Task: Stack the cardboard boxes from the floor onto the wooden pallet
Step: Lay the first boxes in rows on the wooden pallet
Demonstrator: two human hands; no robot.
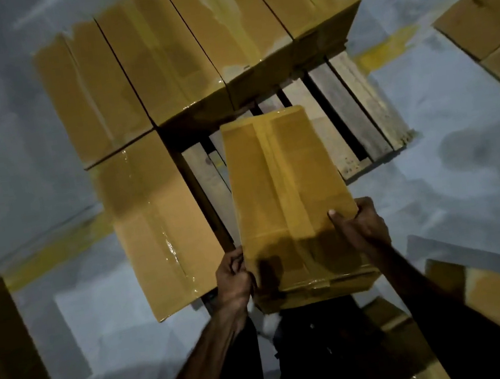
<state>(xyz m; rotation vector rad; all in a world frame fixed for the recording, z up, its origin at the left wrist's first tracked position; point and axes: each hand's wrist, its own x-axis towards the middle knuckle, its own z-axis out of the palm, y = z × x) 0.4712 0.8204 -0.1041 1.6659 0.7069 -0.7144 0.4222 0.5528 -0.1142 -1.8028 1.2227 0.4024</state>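
Carried box (288, 196), frame centre, held over bare pallet slats (348, 117); long axis runs away from the person toward the upper frame; left hand (234, 280) and right hand (359, 225) curl round its near corners; empty slot lies directly beyond, beside the stacked boxes (162, 214).

- both hands on a taped cardboard box (288, 196), left hand (232, 280) at 7 o'clock, right hand (361, 226) at 5
- box sits over the bare slats of the wooden pallet (356, 110)
- stacked boxes (189, 43) fill the pallet's 12 o'clock side, another box (153, 222) at 9
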